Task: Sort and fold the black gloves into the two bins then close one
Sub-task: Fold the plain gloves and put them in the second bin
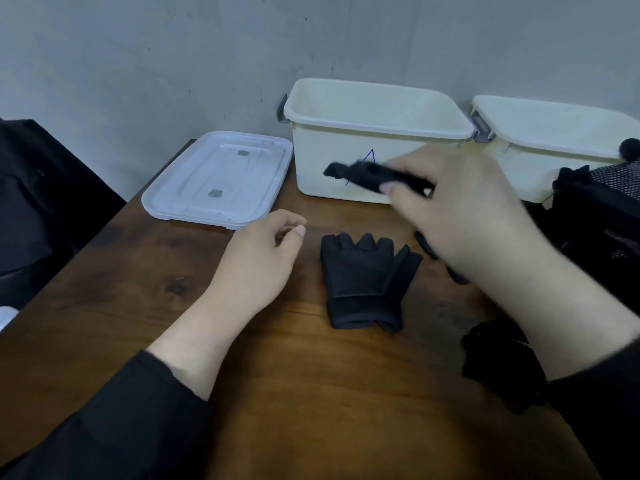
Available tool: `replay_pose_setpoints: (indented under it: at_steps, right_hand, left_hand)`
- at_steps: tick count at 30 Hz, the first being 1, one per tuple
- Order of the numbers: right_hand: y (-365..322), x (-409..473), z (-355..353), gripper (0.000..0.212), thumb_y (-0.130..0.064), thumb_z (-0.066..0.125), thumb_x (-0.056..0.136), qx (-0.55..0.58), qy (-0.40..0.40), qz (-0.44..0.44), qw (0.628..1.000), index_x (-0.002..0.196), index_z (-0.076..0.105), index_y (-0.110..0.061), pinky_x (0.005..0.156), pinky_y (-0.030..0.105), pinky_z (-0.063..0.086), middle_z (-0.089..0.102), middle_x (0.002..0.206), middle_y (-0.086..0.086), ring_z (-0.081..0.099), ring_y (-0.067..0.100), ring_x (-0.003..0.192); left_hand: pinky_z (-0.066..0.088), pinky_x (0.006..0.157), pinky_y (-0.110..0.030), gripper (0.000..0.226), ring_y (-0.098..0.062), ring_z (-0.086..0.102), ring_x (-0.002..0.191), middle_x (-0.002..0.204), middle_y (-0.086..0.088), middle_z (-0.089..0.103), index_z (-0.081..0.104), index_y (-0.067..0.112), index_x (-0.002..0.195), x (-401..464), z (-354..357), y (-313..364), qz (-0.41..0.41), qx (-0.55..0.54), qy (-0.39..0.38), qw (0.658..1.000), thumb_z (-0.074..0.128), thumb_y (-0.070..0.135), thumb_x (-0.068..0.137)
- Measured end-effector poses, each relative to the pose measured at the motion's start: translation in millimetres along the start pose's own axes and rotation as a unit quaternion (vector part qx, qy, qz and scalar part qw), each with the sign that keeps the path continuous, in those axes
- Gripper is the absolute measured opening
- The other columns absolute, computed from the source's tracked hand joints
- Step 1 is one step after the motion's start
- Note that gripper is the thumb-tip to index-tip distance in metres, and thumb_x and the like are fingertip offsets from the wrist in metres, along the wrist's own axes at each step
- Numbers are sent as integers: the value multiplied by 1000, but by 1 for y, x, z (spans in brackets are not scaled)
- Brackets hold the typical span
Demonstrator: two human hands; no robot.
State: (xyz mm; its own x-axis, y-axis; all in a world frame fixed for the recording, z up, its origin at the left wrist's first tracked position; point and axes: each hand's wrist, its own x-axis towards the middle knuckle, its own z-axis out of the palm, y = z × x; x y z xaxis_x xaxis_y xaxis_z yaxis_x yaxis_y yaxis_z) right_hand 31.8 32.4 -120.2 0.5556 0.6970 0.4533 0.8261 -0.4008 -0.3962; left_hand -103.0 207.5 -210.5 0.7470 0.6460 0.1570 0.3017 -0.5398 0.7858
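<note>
The right hand (464,209) pinches a folded black glove (367,174) in its grip, held in the air in front of bin A (377,133), below its rim. The left hand (263,251) hovers loosely curled, holding nothing. A second glove (367,282) lies flat on the table (277,393). Best to lift the glove clear over the rim, then release it low inside so the fold keeps.

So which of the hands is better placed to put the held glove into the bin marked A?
The right hand. It already pinches the folded glove in front of the marked bin, just below its open rim. The left hand is lower, holding nothing.
</note>
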Motion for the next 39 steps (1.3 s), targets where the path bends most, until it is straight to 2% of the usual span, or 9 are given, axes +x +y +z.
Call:
replay_pose_setpoints:
  at_steps: [6,12,16,19,23,26,29,33,39]
  right_hand:
    - [10,-87,63,28,-26,75,88,-59,-95,-64,992,116,76,-20,88,32,58,69,112,-7,66,13,101]
    - [19,-101,65,41,-38,77,86,-50,-61,-64,995,121,74,-15,102,30,40,72,120,-2,50,10,118]
    - [26,-101,47,56,-58,55,89,-42,-145,-40,988,135,65,-28,107,25,30,57,135,-15,39,2,125]
    - [38,-101,38,63,-61,53,91,-33,-235,-2,971,150,36,-50,109,12,20,29,149,-35,28,-6,136]
    - [43,-97,38,60,-48,61,94,-9,-225,5,974,148,36,-49,102,-1,18,36,136,-39,21,-22,124]
    - [42,-99,48,45,-26,73,90,-12,-146,-18,989,133,61,-30,102,25,45,64,124,-19,47,-3,117]
    - [42,-103,52,35,-9,77,85,-5,-82,-19,996,117,70,-21,87,29,47,72,105,-10,50,6,106]
    - [44,-106,47,31,-28,64,91,41,-96,32,994,121,68,-32,93,27,48,69,106,-19,57,6,104]
    - [37,-104,45,30,-37,65,87,46,-80,90,992,117,68,-40,70,8,38,50,60,-28,58,4,89]
  left_hand:
    - [42,104,-30,42,-4,54,123,129,18,63,53,39,139,-6,7,5,26,95,-112,989,47,54,100]
    - [17,115,-32,59,-6,34,139,150,17,44,44,35,150,-8,19,5,61,198,-149,967,55,56,96]
    - [13,120,-34,65,-4,28,143,155,20,38,40,36,153,-6,19,1,77,193,-158,965,55,60,94]
    - [7,124,-36,66,-2,21,146,158,21,32,35,37,155,-7,22,1,88,200,-179,959,52,60,95]
    - [20,121,-36,55,-2,32,133,143,19,40,52,38,142,-7,22,5,113,174,-136,969,57,58,92]
    - [36,107,-31,44,2,40,122,124,29,45,65,42,119,-13,13,16,178,110,-150,966,57,68,84]
    - [31,103,-20,70,21,20,122,128,35,38,51,49,132,-24,10,28,175,180,-270,930,64,80,71]
    - [16,118,-27,77,12,25,128,134,31,36,44,43,137,-28,20,29,222,247,-279,901,65,78,72]
    - [22,106,-23,68,4,33,115,121,28,34,44,43,122,-31,23,28,238,248,-270,900,68,76,68]
